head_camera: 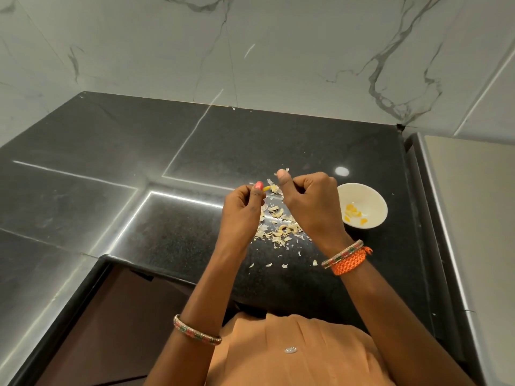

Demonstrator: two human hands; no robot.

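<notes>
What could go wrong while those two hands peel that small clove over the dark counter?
1. The clove is tiny and pinched only at the fingertips of the left hand and right hand; it might slip and get lost in the peel pile below.
2. Stray peels lie near the counter's front edge and could be brushed off.
3. The white bowl of peeled cloves sits close by the right wrist, so a careless swing might knock it.

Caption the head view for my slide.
Left hand and right hand peel a clove over peels on the counter, bowl alongside.
</notes>
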